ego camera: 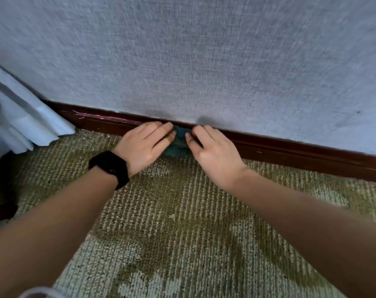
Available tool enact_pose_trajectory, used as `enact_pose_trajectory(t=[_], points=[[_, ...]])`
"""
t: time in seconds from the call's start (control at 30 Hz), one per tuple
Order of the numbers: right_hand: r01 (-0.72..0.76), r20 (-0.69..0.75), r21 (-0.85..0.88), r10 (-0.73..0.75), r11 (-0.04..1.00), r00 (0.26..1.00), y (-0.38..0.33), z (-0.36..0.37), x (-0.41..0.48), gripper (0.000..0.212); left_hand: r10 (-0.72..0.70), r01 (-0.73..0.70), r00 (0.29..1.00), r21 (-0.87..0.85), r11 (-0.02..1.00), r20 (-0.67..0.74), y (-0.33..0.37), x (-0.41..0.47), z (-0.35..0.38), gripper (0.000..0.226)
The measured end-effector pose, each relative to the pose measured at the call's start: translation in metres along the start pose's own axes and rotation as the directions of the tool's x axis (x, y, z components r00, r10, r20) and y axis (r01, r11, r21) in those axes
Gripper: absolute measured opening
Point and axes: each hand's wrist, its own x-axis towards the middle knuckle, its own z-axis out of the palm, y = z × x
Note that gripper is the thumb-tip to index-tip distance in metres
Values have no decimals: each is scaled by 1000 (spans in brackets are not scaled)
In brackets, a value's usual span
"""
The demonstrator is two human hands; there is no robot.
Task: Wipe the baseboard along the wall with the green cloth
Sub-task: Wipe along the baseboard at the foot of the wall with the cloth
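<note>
The green cloth (179,139) sat bunched between both hands' flattened fingers (161,132), pressed against the baseboard (290,149) running left-right.

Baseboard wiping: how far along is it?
Hard to call any stretch done. Both hands, left hand and right hand, press the green cloth onto the dark baseboard mid-wall. Pale scuffs leftward and the long right stretch look left.

The cloth (180,139) lies against the baseboard (290,152), between the hands, left (145,145) and right (213,150).
</note>
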Motion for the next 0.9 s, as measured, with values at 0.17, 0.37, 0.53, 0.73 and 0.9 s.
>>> enact_pose_trajectory(t=[0.17,0.37,0.53,0.73,0.9], points=[[1,27,-32,0,999,1000,2,-7,-5,34,-124,125,991,-35,991,47,16,4,-8,34],[-45,99,-68,51,997,994,14,-13,-24,50,-106,108,994,-103,989,20,29,20,-9,36],[-74,94,-60,79,995,992,9,-7,-21,33,-30,32,999,-98,995,18,21,20,-9,34],[-63,73,-41,66,997,995,-8,0,4,39,-101,106,993,-70,992,68,4,-1,-12,38],[-13,96,-67,19,998,995,-13,-3,10,41,-128,138,983,-67,988,132,-1,-2,-22,42]])
